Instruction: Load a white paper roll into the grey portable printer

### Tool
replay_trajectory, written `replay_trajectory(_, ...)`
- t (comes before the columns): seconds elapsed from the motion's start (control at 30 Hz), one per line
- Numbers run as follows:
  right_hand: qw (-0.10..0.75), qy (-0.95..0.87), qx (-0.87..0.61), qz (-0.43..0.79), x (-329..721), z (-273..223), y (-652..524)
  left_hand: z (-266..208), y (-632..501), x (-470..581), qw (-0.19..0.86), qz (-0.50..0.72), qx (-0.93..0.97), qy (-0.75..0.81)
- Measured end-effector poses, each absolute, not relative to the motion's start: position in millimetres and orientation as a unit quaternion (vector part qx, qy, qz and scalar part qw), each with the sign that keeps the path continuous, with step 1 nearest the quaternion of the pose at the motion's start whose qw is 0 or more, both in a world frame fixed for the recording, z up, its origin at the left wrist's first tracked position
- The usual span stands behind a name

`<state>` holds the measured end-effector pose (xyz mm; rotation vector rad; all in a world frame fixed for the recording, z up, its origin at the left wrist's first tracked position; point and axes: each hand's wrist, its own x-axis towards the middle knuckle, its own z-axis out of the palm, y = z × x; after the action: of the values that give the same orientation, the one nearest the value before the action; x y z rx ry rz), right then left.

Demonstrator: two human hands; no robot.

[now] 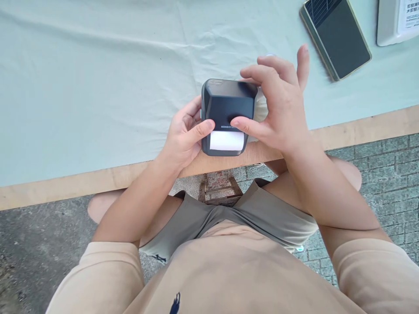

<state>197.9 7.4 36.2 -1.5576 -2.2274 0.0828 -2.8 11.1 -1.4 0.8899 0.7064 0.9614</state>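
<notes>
A small black label printer (231, 100), marked NIIMBOT, is held over the front edge of the table. A white paper label (227, 141) shows at the end of the printer nearest me. My left hand (186, 133) grips the printer's left side, its thumb on the front face and the other fingers partly hidden behind. On the right side, my right hand (278, 100) has its thumb on the face beside the lettering and a fingertip at the top right corner. Its other fingers are raised and spread.
A pale blue-green cloth (98, 87) covers the table, with a bare wooden edge (65, 185) towards me. A dark phone-like device (342, 37) lies at the upper right, near a white object (389, 26) cut off by the frame. Below is a small wooden stool (219, 192).
</notes>
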Motion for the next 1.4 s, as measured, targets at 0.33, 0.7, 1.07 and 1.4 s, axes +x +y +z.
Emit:
replay_trajectory(0.33,0.160,-0.805,-0.571,0.013,196,35,5,-3,12,-3,0.728,0.445,0.405,0.330)
replay_trajectory(0.7,0.153,-0.800,-0.580,0.024,197,33,8,-7,13,-2,0.717,0.452,0.425,0.317)
replay_trajectory(1.07,0.252,-0.795,-0.552,0.029,194,29,7,-3,12,1,0.736,0.470,0.343,0.346)
replay_trajectory(1.4,0.210,-0.858,-0.465,0.057,204,35,10,-3,12,-1,0.724,0.465,0.358,0.363)
